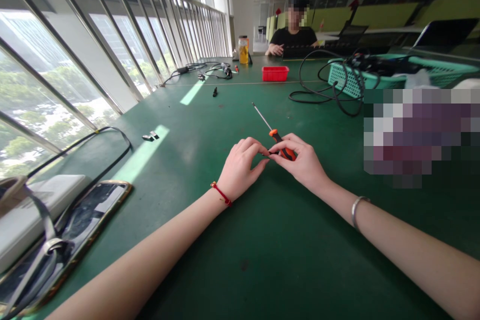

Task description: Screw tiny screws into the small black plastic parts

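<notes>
Over the green table [240, 260], my left hand [240, 170] is closed in a pinch, thumb and forefinger meeting beside the fingertips of my right hand [305, 162]. A small dark piece [273, 153] shows between the two sets of fingertips, too small to name. Tucked in my right hand is a screwdriver [276, 136] with an orange and black handle. Its metal shaft points away from me and to the left, its tip touching nothing that I can see. The thumb and forefinger of my right hand also pinch near the dark piece.
Small dark pieces [150, 136] lie left, another black piece [215, 92] farther back. A phone [93, 210] lies at the left edge. A red box [275, 74], jar [243, 51], cables and teal basket [343, 80] stand behind. Across the table sits a person [294, 35].
</notes>
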Action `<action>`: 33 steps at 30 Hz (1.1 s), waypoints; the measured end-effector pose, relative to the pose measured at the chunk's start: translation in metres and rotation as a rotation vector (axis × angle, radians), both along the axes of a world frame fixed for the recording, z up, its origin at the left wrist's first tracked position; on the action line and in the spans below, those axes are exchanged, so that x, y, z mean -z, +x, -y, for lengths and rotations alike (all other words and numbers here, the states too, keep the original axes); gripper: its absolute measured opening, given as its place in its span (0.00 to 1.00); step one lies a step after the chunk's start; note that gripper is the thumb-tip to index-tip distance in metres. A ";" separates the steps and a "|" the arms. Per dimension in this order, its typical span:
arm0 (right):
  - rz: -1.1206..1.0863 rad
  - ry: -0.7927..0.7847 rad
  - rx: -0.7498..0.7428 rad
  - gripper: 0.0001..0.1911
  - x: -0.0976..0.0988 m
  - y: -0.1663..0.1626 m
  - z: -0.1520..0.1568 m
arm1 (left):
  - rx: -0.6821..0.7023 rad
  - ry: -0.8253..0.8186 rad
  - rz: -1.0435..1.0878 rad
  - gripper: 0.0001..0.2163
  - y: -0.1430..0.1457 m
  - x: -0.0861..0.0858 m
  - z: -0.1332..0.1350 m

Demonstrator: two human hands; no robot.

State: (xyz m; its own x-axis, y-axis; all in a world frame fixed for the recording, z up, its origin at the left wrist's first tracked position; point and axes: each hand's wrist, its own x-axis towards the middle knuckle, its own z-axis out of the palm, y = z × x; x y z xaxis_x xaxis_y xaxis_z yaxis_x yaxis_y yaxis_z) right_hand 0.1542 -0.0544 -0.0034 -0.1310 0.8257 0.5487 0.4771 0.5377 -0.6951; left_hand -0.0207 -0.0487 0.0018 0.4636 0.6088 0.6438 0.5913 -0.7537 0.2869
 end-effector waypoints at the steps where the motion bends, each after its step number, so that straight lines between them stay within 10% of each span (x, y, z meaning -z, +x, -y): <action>1: 0.001 0.000 -0.009 0.03 0.000 0.000 0.000 | 0.005 -0.004 -0.004 0.03 0.000 0.001 -0.001; 33: -0.049 -0.046 -0.071 0.03 0.000 0.000 0.000 | 0.075 0.232 -0.058 0.05 -0.007 -0.002 0.000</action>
State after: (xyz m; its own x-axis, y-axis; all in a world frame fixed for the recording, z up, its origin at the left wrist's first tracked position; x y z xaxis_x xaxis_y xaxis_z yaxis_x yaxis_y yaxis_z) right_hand 0.1538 -0.0542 -0.0037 -0.1642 0.8396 0.5178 0.4035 0.5362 -0.7414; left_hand -0.0277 -0.0491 0.0038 0.5425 0.4104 0.7330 0.5416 -0.8379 0.0683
